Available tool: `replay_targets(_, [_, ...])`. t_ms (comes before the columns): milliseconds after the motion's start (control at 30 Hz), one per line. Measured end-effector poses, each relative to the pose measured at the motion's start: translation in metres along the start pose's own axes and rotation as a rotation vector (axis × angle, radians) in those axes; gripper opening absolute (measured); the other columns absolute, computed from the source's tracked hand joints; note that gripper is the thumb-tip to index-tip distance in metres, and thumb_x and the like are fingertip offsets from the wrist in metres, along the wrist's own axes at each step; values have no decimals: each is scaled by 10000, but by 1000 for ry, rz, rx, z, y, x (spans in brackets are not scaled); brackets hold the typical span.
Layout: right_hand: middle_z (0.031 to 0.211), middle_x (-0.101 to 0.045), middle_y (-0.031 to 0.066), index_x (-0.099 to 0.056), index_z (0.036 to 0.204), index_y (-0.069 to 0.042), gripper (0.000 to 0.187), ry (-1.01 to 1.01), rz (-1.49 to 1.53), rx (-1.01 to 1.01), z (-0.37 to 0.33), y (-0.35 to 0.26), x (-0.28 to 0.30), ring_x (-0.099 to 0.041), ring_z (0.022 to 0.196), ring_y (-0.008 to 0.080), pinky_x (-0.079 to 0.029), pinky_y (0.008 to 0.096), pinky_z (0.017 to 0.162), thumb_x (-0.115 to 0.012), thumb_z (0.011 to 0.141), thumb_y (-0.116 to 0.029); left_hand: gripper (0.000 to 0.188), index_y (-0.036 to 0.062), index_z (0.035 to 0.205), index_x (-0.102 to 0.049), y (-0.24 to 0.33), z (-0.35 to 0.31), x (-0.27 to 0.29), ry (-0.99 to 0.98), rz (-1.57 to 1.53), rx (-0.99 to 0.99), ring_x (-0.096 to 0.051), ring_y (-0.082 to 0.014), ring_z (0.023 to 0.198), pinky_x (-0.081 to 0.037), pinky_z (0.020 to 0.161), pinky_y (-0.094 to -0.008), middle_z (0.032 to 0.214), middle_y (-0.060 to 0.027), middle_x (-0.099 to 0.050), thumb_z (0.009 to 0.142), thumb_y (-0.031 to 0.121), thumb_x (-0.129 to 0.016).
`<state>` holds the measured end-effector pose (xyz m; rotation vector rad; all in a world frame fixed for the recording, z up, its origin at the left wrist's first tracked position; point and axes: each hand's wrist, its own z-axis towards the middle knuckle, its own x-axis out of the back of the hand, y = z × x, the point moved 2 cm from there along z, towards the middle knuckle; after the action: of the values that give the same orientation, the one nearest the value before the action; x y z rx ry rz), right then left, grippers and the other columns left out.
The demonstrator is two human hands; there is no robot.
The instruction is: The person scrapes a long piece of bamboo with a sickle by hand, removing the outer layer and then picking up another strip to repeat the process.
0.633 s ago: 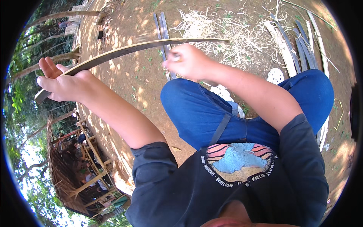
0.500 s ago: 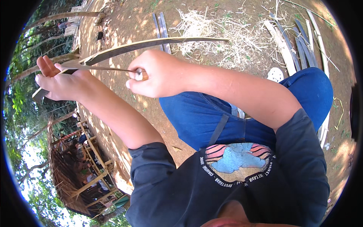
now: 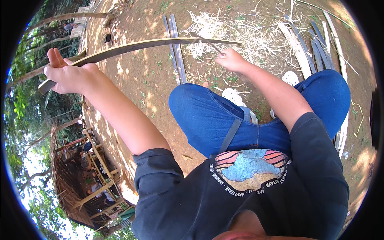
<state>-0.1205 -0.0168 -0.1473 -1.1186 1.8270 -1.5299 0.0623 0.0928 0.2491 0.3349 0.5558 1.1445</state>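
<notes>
A long bamboo strip (image 3: 132, 46), dark on its face and pale along its edge, runs from the far left toward the middle. My left hand (image 3: 71, 78) grips it near its left end, the thumb over it and some fingers raised. At the other end, my right hand (image 3: 231, 61) is closed round the handle of a knife (image 3: 212, 45); the handle is mostly hidden in the fist. The thin blade slants across the strip near its right tip. Whether it touches the strip there, I cannot tell.
Pale curly shavings (image 3: 244, 36) cover the ground ahead. Two dark strips (image 3: 175, 44) lie left of them, and several dark and pale strips (image 3: 318, 50) lie at right. My bent knees (image 3: 192, 116) are below my hands. A thatched hut (image 3: 82, 184) stands at left.
My right hand with the knife has moved right and away from me, from beside my left hand to near the strip's far tip. My left hand has risen slightly with the strip.
</notes>
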Motion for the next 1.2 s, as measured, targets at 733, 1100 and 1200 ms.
replay_targets(733, [551,-491,-21,-540,681,-86,291,-197,241,201,-7,-108,-9,-455,474,78,-392,298,460,-655,888,-257,492,-91,1301,-132,-8,9,-30,-14,94,-32,-672,-246,897,-434,773,-385,1027,-161,-688,997,170,-418])
replay_targets(1100, [688,-643,113,-669,833,-15,243,-10,52,76,14,-35,9,-621,617,211,-495,353,626,-665,806,-257,309,-32,1192,-406,-3,7,-37,40,-26,52,-677,-265,953,-440,999,-429,955,-164,-691,994,189,-489])
replay_targets(1200, [545,-493,-1,-565,679,-60,268,0,146,217,8,-72,-1,-446,498,88,-368,301,485,-663,871,-219,279,-28,1187,-397,-2,5,-40,31,-61,59,-669,-258,931,-468,992,-435,949,-182,-679,990,148,-487])
